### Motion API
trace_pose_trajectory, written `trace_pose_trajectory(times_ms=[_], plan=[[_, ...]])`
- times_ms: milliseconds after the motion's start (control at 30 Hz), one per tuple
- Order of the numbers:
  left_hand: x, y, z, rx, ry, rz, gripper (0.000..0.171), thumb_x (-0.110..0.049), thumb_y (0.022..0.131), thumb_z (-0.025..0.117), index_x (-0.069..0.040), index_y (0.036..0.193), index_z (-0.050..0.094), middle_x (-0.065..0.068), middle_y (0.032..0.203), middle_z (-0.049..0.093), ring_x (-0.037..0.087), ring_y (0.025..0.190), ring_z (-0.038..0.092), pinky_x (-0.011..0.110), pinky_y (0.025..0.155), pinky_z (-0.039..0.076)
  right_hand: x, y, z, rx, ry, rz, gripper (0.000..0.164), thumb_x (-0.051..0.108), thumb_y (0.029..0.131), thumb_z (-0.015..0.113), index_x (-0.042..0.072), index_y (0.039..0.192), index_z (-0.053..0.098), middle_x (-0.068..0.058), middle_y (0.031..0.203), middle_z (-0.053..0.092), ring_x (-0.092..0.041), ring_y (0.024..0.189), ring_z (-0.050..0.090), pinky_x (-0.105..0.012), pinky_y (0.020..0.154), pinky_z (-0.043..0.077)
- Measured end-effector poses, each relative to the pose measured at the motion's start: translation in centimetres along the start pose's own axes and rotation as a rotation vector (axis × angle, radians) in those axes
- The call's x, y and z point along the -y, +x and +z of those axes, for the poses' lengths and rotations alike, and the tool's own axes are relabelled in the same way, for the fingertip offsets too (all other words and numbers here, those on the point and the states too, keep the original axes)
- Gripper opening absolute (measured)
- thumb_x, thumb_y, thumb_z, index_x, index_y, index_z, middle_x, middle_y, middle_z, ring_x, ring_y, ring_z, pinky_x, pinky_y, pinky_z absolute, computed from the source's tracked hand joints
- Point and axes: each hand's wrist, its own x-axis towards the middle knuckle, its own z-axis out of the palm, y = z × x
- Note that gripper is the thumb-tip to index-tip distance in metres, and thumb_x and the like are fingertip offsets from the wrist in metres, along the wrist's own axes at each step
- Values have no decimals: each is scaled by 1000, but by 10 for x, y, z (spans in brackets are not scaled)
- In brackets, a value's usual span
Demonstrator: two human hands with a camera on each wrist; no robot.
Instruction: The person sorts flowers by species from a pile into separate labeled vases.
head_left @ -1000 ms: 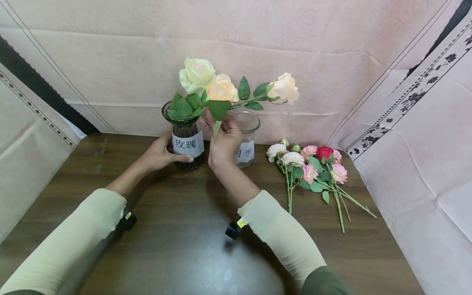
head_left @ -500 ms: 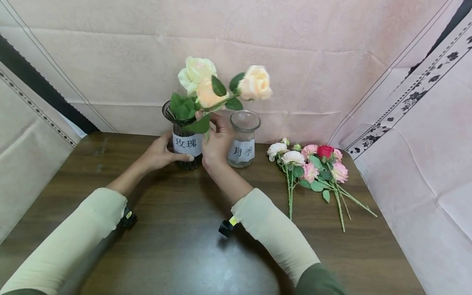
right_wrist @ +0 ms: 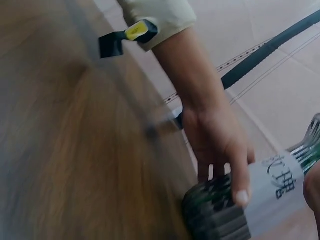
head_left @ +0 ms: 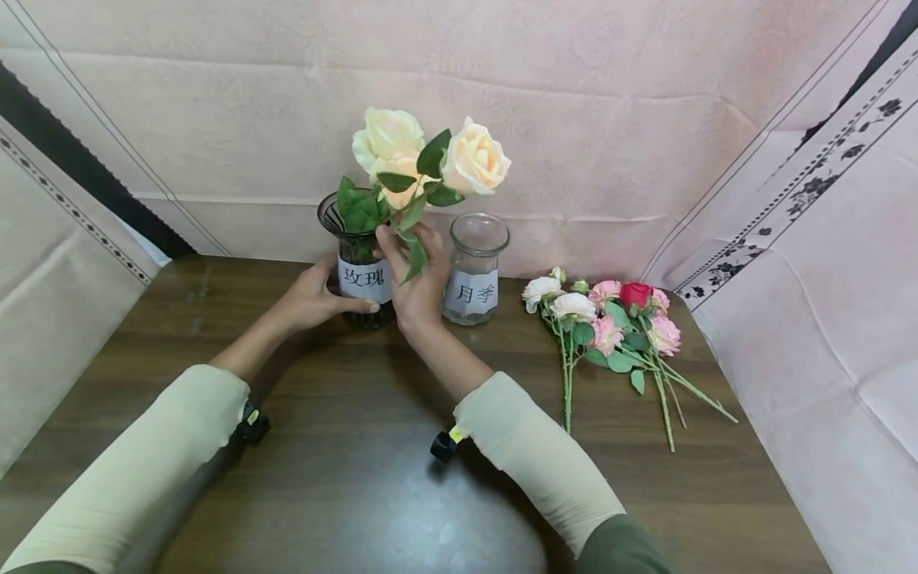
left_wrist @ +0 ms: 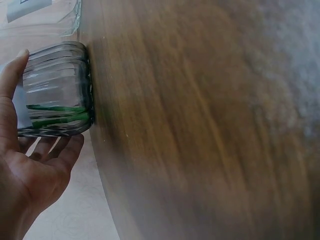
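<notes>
My left hand (head_left: 310,299) grips a dark ribbed glass vase (head_left: 366,313) with a white label, thumb across its front; the left wrist view shows green stems (left_wrist: 57,120) inside the vase (left_wrist: 55,75). A cream-white rose (head_left: 390,137) and a partly covered peach rose (head_left: 398,191) rise from its mouth. At the rim, my right hand (head_left: 418,279) holds a second peach rose (head_left: 476,157) low on its stem, the bloom tilted up and right. Leaves and fingers hide the stem's lower end. In the right wrist view only a bit of my right hand (right_wrist: 312,187) shows.
A clear glass vase (head_left: 469,295) with a white label stands just right of my right hand. Farther right lie white flowers (head_left: 572,306), pink flowers (head_left: 663,335) and a red rose (head_left: 635,295), stems toward the front. A pale cloth (head_left: 574,48) hangs behind the table (head_left: 323,478).
The peach rose in my right hand has swung left and up, from nearly level to steeper, its stem drawing close to the dark vase's mouth. My left hand stays on the vase.
</notes>
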Motion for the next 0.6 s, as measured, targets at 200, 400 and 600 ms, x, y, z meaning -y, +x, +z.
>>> trace_pose_trajectory(times_ms=[200,400,600], plan=[[-1,0,0,-1,-7,-10,93,-43,89,99,-15,162,49,13,151,67,36,139,66,57,115,54,-4,-2,-25,17,-178,-117,28,-10,102,76,-16,129,69,-29,112,76,-8,80,74,-35,79,69],[0,1,0,-8,7,-4,93,-44,89,99,-14,162,50,14,151,67,36,140,65,58,117,53,2,-4,-47,107,-271,-264,35,-13,97,80,-14,130,68,-41,119,66,-6,90,75,-41,77,68],[1,1,0,-5,10,-8,94,-46,89,99,-16,163,49,13,153,66,36,142,64,59,117,52,16,-10,-58,74,-356,-256,50,-5,93,89,-6,139,69,-19,132,65,-11,92,73,-27,77,61]])
